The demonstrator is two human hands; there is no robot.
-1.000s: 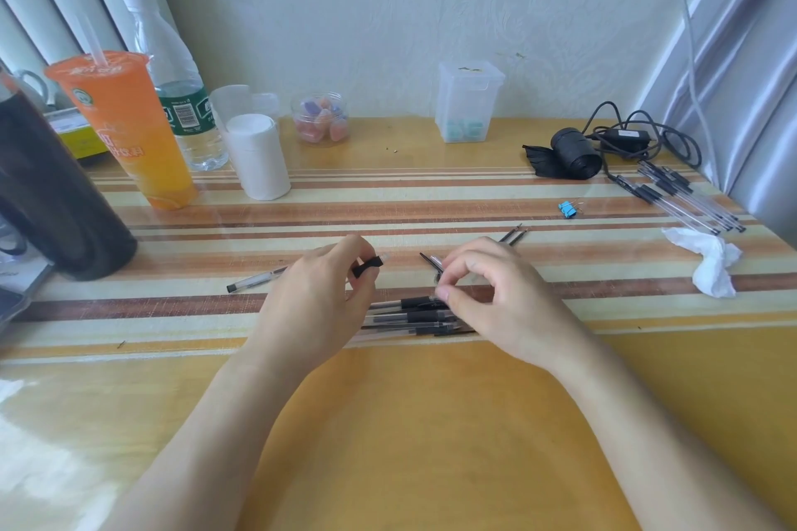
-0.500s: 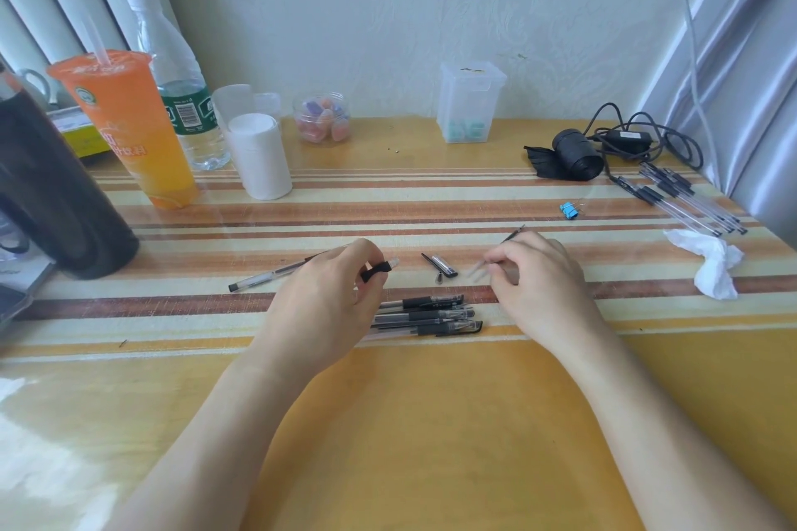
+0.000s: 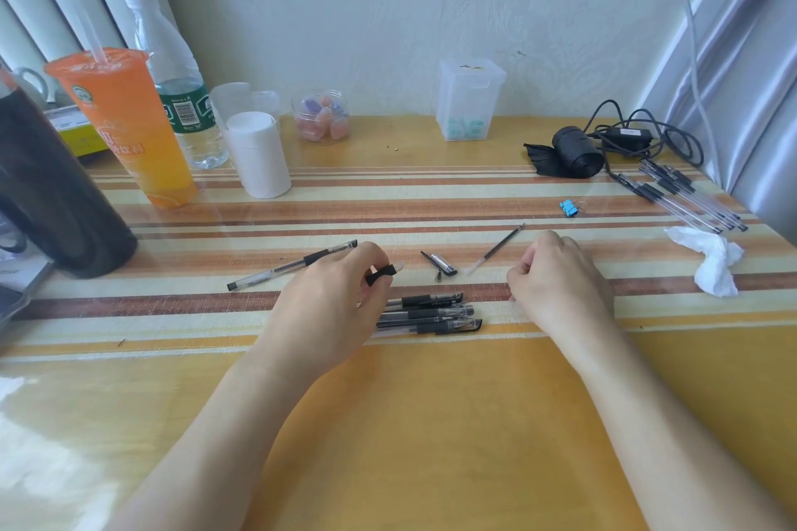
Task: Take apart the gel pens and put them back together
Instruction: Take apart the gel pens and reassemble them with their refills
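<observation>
Hands rest on the yellow striped table (image 3: 431,423), near its middle. The left hand (image 3: 332,302) grips a clear pen barrel with a black rubber sleeve (image 3: 383,273) between curled fingers and thumb, the barrel's end pointing right. The right hand (image 3: 556,276) lies knuckles-up, fingers curled under. I cannot tell whether they pinch anything. Between the hands, on the near side, a small heap of black-capped clear gel pens (image 3: 431,313) lies side by side, partly under the left hand. Just beyond it lie a black pen cap (image 3: 443,263) and a small metal tip (image 3: 439,275). A thin ink refill (image 3: 496,250) lies slanted just left of the right hand, and one whole gel pen (image 3: 293,265) lies to the far left of the left hand.
</observation>
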